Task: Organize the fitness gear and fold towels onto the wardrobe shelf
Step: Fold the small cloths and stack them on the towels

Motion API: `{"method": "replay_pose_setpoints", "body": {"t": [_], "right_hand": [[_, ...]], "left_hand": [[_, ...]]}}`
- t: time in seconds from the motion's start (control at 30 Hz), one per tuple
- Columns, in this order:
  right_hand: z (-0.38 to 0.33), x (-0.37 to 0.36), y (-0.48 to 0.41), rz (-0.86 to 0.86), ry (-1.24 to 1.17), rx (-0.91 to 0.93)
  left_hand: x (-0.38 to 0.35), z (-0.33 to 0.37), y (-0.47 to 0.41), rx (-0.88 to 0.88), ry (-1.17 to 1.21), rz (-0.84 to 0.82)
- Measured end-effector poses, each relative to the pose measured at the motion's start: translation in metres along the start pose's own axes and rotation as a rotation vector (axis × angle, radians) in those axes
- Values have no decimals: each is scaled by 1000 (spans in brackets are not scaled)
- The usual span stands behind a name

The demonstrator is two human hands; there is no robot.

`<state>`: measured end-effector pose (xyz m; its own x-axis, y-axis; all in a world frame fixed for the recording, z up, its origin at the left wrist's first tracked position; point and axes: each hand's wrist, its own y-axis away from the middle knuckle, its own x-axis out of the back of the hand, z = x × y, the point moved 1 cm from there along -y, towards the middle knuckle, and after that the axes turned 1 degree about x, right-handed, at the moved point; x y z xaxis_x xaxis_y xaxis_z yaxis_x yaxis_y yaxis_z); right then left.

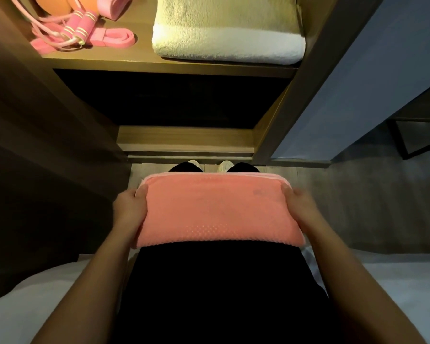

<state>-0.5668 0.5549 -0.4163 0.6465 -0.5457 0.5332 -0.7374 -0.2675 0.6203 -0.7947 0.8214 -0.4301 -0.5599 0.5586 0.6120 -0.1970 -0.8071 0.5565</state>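
A dim room, with a wooden wardrobe [308,78] open ahead and its lit shelf [169,68] at the top of the view. The person seems to sit on the edge of a white bed [23,294], facing it.

The pink towel [216,209] is folded into a thick oblong and lies across the lap, well below the shelf. The left hand [129,207] grips its left end and the right hand [301,207] its right end, thumbs on top and the other fingers hidden beneath.

The folding looks done, so the step in hand is carrying the towel to the shelf. The next move probably calls for lifting it level, so the folds do not slip, and reaching up and forward.

A white towel [229,43] already fills the shelf's right side up to its front edge. At the left lie a pink rope [78,24], a band [114,39] and an orange ball [52,4]. Little bare board shows between them, so the pink towel likely has to go on top of the white one. The wardrobe's right post stands close to that spot.
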Motion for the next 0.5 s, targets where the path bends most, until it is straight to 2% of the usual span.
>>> {"method": "replay_pose_setpoints", "body": {"t": [0.1,0.2,0.3,0.43,0.5], "right_hand": [[-3,2,-4,-87,-16,-91],[-9,3,-9,-142,-217,-201],[-16,-2,-13,-123,-223,-192],[-17,-12,-14,-21,-135,25],[-13,-8,-15,17,-138,79]], "left_hand": [[0,10,0,139,79,-173],[-1,21,-2,259,157,-365],[-8,27,-8,238,196,-284],[-19,37,-10,-11,184,-124],[-17,39,-10,-71,170,-49]]}}
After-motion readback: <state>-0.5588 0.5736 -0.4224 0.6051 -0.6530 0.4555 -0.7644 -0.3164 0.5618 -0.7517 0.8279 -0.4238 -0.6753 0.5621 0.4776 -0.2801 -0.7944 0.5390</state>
